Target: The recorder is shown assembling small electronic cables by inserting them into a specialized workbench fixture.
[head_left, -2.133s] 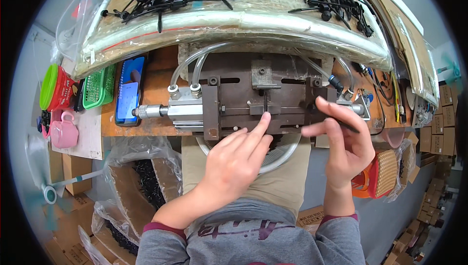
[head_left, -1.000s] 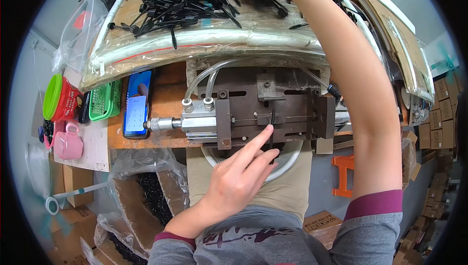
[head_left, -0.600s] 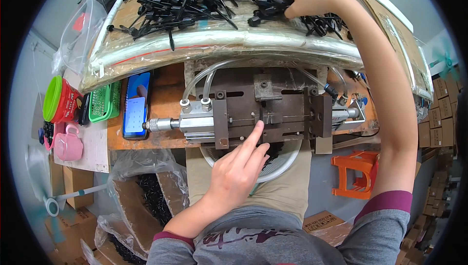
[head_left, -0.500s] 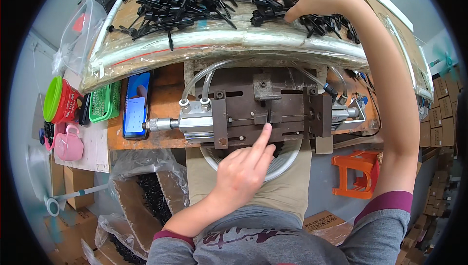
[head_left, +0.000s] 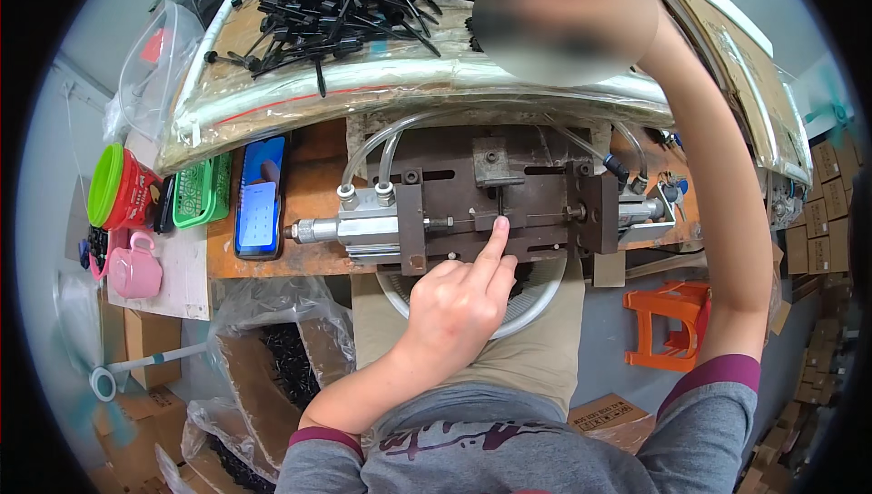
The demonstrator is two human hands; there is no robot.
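My left hand [head_left: 459,299] reaches over the front of a dark metal fixture [head_left: 454,153]. Its index finger is stretched out, the fingertip against a small black pin-like part [head_left: 500,199] upright in the fixture's middle; the other fingers are loosely bent and hold nothing visible. At the far right, my right hand [head_left: 572,4] is over the heap of black plastic pieces with thin stems [head_left: 345,4]. A blurred patch covers that hand, hiding its fingers and anything in them. Silver air cylinders [head_left: 368,226] flank the fixture, their rods extending toward its centre.
Clear air hoses [head_left: 368,144] arch behind the fixture. Left of it lie a phone [head_left: 259,199], a green basket [head_left: 204,190] and a pink cup [head_left: 136,269]. A white-rimmed bucket [head_left: 536,308] sits below the fixture; an orange stool [head_left: 668,326] stands at right.
My right hand has shifted slightly over the heap and is now blurred. The cylinder rods have extended inward. My left fingertip has moved slightly farther forward on the black part.
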